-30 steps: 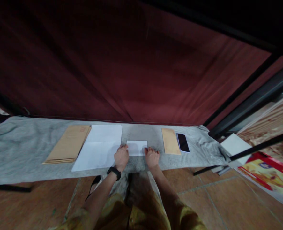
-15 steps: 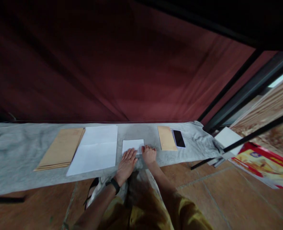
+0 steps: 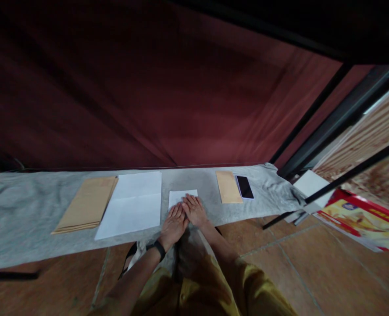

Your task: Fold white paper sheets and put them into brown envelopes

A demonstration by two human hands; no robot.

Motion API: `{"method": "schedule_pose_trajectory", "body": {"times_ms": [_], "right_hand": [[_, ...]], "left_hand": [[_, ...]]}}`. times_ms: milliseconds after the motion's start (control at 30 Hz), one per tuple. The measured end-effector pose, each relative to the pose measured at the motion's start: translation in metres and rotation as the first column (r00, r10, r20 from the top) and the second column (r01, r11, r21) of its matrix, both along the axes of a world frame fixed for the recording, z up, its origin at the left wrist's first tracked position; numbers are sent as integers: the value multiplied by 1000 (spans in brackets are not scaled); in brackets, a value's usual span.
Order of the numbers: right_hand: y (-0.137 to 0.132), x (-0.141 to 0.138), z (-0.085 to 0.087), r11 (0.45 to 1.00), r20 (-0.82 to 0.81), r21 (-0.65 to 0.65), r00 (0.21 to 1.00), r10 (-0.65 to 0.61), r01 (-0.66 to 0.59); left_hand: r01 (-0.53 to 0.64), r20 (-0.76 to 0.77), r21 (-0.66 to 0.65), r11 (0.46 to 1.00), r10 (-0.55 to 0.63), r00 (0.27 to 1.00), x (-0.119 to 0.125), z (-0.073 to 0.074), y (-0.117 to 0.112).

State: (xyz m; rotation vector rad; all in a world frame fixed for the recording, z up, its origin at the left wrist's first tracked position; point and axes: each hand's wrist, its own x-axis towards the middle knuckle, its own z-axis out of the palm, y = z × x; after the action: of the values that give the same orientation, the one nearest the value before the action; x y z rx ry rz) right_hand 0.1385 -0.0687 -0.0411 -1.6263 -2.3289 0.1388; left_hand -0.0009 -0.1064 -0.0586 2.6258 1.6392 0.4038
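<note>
A small folded sheet of white paper (image 3: 177, 196) lies on the grey cloth in front of me. My left hand (image 3: 175, 223) rests flat across its near left part, fingers stretched out. Beside it, my right hand (image 3: 194, 210) lies flat over the paper's right side, its fingertips touching or nearly touching my left hand. Both palms hide the near part of the paper. To the left are large white sheets (image 3: 131, 204) with a crease across them.
Brown envelopes (image 3: 85, 204) are stacked left of the white sheets. A smaller tan envelope (image 3: 229, 187) and a phone (image 3: 244, 187) lie to the right. The grey cloth (image 3: 26, 215) covers the narrow table. A red and yellow box (image 3: 362, 219) stands off its right end.
My right hand has moved left from the paper's right edge onto the paper, beside my left hand, and its fingers have straightened. The left hand has stayed nearly in place.
</note>
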Motion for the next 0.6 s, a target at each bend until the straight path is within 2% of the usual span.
{"method": "schedule_pose_trajectory", "body": {"times_ms": [133, 267, 367, 500, 600], "right_hand": [[1, 6, -5, 999, 30, -25, 999, -21, 22], [-1, 13, -7, 995, 61, -24, 993, -98, 99], [-3, 15, -9, 994, 85, -10, 990, -109, 110], [-5, 14, -8, 989, 94, 13, 985, -146, 145], [-5, 13, -8, 987, 86, 5, 983, -162, 162]], "left_hand": [[2, 17, 10, 1000, -2, 1000, -3, -1, -4], [-45, 25, 32, 998, 44, 999, -10, -7, -16], [-81, 27, 26, 996, 80, 996, -13, -9, -26], [-139, 43, 6, 990, 139, 989, -8, 3, -23], [-178, 100, -2, 984, 178, 979, 2, 19, -1]]}}
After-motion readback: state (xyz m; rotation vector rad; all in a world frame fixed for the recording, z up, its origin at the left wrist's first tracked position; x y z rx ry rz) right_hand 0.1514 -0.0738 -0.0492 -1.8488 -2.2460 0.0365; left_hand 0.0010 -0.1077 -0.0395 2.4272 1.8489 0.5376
